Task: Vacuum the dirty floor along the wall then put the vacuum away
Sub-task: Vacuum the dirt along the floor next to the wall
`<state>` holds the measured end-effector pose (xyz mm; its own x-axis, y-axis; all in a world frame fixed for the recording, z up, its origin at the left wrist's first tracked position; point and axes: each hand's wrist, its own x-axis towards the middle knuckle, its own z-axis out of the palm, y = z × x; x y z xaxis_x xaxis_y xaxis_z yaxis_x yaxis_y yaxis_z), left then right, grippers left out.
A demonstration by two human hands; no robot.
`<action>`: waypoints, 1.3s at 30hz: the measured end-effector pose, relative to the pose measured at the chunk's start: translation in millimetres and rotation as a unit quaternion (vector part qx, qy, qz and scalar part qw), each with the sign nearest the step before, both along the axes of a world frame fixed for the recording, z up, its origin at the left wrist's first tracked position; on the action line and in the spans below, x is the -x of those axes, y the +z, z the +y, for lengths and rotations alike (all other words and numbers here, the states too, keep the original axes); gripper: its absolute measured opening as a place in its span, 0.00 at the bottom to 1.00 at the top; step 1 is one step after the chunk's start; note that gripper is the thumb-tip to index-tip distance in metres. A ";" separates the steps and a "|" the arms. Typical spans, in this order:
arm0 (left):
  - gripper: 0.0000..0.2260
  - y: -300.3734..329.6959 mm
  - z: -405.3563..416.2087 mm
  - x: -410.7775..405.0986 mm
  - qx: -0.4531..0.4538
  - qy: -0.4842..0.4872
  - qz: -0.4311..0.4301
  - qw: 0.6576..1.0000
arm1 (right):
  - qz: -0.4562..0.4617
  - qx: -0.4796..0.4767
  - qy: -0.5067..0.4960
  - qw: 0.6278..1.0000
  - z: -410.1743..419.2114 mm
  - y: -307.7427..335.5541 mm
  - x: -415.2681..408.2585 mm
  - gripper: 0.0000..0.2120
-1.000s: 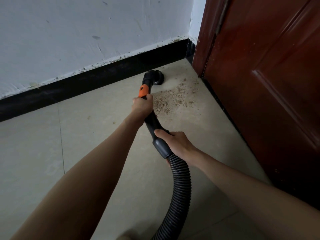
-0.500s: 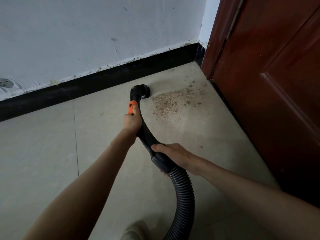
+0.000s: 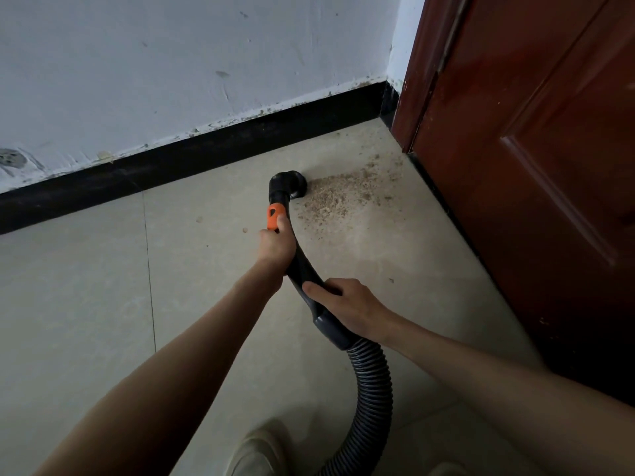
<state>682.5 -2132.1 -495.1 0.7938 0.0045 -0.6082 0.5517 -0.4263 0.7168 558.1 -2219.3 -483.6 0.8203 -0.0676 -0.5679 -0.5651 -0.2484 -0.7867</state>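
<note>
Hands — left hand (image 3: 277,244) grips vacuum wand (image 3: 301,266) | right hand (image 3: 348,305) wraps cuff | nozzle (image 3: 291,184) touching debris (image 3: 338,198)

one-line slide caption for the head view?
Both hands, left and right, steer the vacuum nozzle to the edge of the dirt patch near the red door.

Both my arms reach forward and down, bare to the elbow. My left hand (image 3: 276,243) is furthest out, fingers curled round the vacuum handle (image 3: 302,266), thumb up on its orange part. My right hand (image 3: 350,309) grips the handle lower down, knuckles up, wrist bent.
</note>
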 end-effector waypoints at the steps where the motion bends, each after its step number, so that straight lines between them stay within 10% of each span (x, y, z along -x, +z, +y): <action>1: 0.25 0.3 -2.2 -0.3 0.002 -0.006 0.002 1.000 | -0.005 0.013 -0.002 1.000 -1.0 -0.1 0.8 0.20; 26: 0.28 0.7 -92.1 -30.2 -0.019 -0.148 -0.022 0.989 | -0.020 0.035 -0.061 0.997 -48.7 -10.6 -21.0 0.14; 39: 0.25 -2.3 -25.4 -51.6 0.007 -0.030 0.000 1.000 | -0.015 0.007 0.057 0.998 -22.4 -8.8 -44.2 0.19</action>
<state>734.1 -2157.5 -497.4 0.7919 -0.0516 -0.6084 0.5259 -0.4487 0.7226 602.2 -2241.7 -492.3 0.8393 0.0205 -0.5432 -0.5092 -0.3204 -0.7988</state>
